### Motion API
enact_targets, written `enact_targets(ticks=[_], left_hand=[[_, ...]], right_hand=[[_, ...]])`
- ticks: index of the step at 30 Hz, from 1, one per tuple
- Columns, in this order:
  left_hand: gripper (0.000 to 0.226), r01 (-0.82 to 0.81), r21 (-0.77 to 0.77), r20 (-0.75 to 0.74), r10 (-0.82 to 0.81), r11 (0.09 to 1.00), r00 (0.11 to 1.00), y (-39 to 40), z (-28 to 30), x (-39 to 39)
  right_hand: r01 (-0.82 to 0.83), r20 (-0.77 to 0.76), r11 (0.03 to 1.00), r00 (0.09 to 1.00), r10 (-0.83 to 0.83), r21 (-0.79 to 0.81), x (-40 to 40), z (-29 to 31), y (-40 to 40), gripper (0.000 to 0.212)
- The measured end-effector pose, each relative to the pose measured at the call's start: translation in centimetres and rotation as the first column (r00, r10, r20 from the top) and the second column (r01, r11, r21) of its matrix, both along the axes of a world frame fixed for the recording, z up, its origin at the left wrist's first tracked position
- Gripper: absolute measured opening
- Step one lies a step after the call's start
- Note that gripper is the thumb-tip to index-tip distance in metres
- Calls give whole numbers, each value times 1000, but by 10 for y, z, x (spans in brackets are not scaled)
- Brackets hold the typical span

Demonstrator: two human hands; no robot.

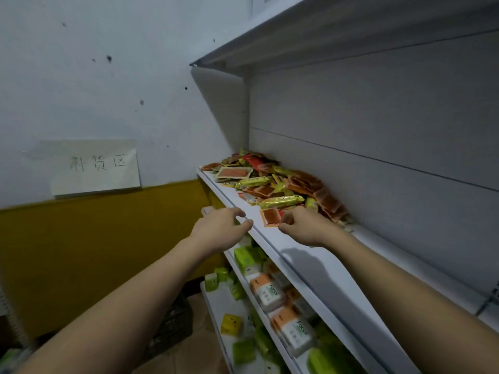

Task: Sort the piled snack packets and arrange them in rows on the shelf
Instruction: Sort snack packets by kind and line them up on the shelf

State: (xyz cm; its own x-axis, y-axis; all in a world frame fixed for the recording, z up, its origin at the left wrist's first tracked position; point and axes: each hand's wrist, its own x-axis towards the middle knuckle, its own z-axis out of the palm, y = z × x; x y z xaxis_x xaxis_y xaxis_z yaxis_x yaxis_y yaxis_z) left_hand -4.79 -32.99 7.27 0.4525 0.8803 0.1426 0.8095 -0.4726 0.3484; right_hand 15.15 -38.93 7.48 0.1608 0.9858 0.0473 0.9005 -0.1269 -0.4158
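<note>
Both forearms reach in; right hand (302,225) pinches an orange packet (270,217) lying flat, long axis running away along the shelf (305,255), left hand (224,225) loosely curled, holding nothing.

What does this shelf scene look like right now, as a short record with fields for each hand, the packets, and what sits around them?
left hand: left hand at the front edge of the shelf, fingers loosely curled, holding nothing
right hand: right hand pinches an orange packet lying flat on the shelf
pile: snack packets, orange, yellow and red, heaped unsorted at the shelf's far end
rows: none formed yet
lower shelves: tissue packs, green and orange
wall: paper sign with handwriting
</note>
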Motion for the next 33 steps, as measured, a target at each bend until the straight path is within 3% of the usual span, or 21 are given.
enact_targets(ticks=[9, 13, 20, 26, 30, 33], left_hand=[[46, 185, -43, 93, -180, 982, 979, 152, -63, 3], [44, 298, -101, 104, -288, 949, 952, 200, -89, 19], [40, 413, -153, 229, -374, 898, 898, 245, -117, 66], [37, 417, -123, 230, -383, 901, 895, 268, -137, 102], [34, 431, -68, 214, -409, 900, 887, 277, -146, 104], [30, 437, -97, 322, -387, 894, 864, 280, -153, 103]], right_hand=[[242, -101, 968, 963, -248, -66, -8, -55, 144, 20], [334, -126, 942, 934, -333, -19, 1, -73, 180, 18], [524, -99, 846, 851, -515, 104, 28, -108, 200, 5], [571, -53, 804, 820, -571, 168, 35, -134, 216, 22], [618, -181, 782, 781, -598, 79, 38, -137, 215, 18], [615, -289, 782, 771, -568, 100, 39, -142, 208, 14]])
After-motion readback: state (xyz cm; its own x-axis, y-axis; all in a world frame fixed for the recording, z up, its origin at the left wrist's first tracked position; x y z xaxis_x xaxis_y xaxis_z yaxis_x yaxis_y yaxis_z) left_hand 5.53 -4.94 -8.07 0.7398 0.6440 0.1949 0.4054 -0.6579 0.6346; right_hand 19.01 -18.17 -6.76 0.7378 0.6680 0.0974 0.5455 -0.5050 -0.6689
